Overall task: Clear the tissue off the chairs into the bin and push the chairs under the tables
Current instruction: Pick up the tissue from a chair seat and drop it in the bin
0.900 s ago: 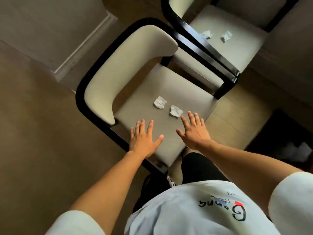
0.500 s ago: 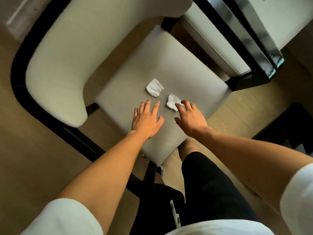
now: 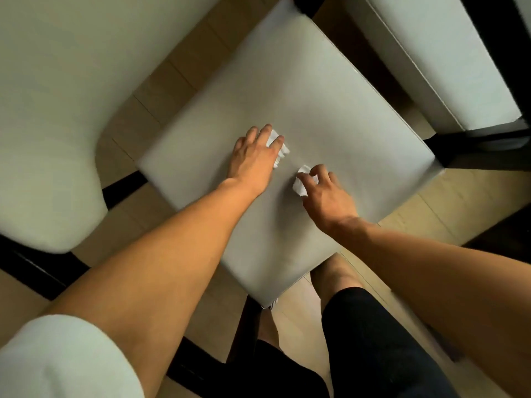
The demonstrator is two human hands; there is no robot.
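Tissue scraps, untouched on the seat a moment ago, are now pinched under each grip, left hand on one scrap and right hand on the other, ready for the bin.

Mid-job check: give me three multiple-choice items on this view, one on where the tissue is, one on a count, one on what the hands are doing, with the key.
1. Where do the tissue pieces lie?
A. on the floor
B. on the chair seat
C. on the backrest

2. How many tissue pieces show?
A. two
B. four
C. none

3. What are the hands doing?
A. hanging idle
B. gripping the chair frame
C. each closing on a piece

Key: 1 B, both sit mid-seat. 2 A, the left piece and the right piece. 3 C, the left hand and the right hand curl fingers round the pieces.
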